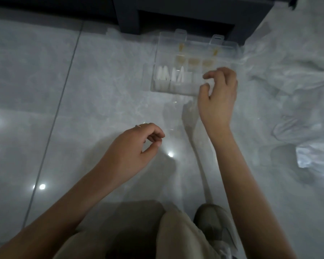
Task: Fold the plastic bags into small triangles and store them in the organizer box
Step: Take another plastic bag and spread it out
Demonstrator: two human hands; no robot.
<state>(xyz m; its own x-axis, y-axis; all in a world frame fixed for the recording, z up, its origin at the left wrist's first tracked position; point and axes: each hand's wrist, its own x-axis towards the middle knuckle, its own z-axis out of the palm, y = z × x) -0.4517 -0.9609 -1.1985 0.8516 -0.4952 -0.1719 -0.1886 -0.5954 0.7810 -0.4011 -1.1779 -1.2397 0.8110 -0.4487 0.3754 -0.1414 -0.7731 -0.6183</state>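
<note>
A clear organizer box (176, 88) with its lid (226, 47) tipped back lies on the pale tiled floor. Several white folded triangles (168, 75) stand in its front left compartments. Yellowish folded pieces (193, 61) sit in the row behind. My right hand (219, 98) hovers over the box's front right corner, fingers loosely curled, and I see nothing in it. My left hand (137, 146) hangs lower and left of the box, above the floor, thumb and fingers loosely curled and empty. A ring shows on one finger.
A heap of crumpled translucent plastic bags (288, 81) covers the floor to the right, with one whiter bag (310, 154) nearer me. Dark furniture (176, 14) stands right behind the box. My beige trouser leg (176, 236) and a shoe (213, 221) are at the bottom.
</note>
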